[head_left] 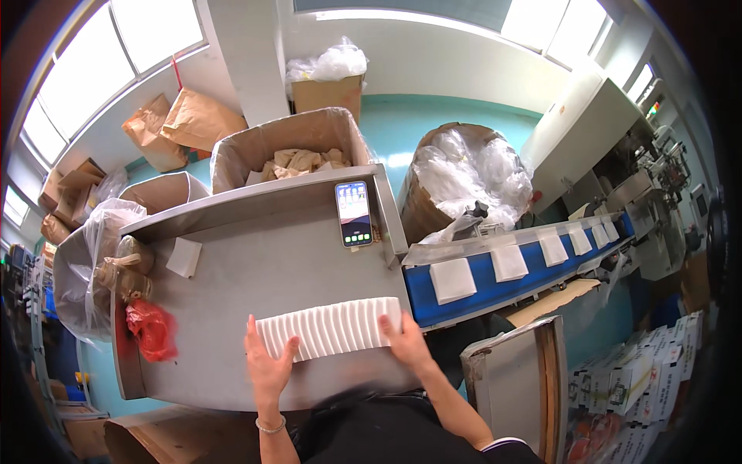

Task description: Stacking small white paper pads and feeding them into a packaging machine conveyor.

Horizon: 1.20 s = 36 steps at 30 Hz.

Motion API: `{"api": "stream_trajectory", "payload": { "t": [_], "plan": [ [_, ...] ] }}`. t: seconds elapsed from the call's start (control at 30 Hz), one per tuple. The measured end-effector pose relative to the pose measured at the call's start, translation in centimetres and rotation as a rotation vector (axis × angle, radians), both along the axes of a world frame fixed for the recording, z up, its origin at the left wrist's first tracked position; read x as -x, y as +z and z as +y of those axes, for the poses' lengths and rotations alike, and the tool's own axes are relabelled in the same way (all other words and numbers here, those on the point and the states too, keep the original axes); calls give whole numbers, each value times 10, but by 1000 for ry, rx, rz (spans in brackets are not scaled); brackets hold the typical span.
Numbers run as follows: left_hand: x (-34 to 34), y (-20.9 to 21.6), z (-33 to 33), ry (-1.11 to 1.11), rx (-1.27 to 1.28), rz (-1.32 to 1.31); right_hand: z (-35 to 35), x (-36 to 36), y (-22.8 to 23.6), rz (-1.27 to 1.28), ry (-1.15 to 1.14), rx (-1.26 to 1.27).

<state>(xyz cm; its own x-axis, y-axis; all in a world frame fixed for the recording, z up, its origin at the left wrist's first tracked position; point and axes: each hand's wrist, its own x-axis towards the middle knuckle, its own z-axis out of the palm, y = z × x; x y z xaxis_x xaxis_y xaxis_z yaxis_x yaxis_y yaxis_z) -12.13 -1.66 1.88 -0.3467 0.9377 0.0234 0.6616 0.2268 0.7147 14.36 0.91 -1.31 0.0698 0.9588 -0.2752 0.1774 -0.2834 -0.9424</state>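
A long row of white folded paper napkins [331, 329], standing on edge side by side, lies across the front of the steel table [255, 247]. My left hand [269, 359] presses on its left end, thumb along the near side. At the right end, my right hand [407, 340] closes in, so the row is squeezed between both palms. To the right, several white napkin stacks [453, 281] sit spaced out on a blue conveyor belt [421, 298]. One loose white napkin [184, 257] rests at the table's left.
A lit phone [354, 214] lies near the table's back right corner. A red plastic bag [151, 330] and wrapped jars [131, 263] sit at the left edge. Behind stand a carton of brown paper [352, 135] and a bin of clear plastic [479, 170]. A framed panel [514, 387] stands right of me.
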Motion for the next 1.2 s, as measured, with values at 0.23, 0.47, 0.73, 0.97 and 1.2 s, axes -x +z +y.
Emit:
{"api": "stream_trajectory", "payload": {
  "t": [0.23, 0.47, 0.73, 0.97, 1.2],
  "plan": [
    [12, -18, -1, 13, -103, 13, -4, -20, -20, 840, -249, 486],
    [-2, 9, 2, -34, -15, -33, 0, -41, -36, 706, -429, 277],
    [-2, -13, 2, -64, -85, -26, 1, -13, -29, 724, -209, 417],
    [-9, 4, 4, -61, -69, -11, -5, -49, -47, 755, -500, 270],
    [-19, -2, 3, -110, -50, -46, 0, 1, -17, 63, -8, 83]
  ]
}}
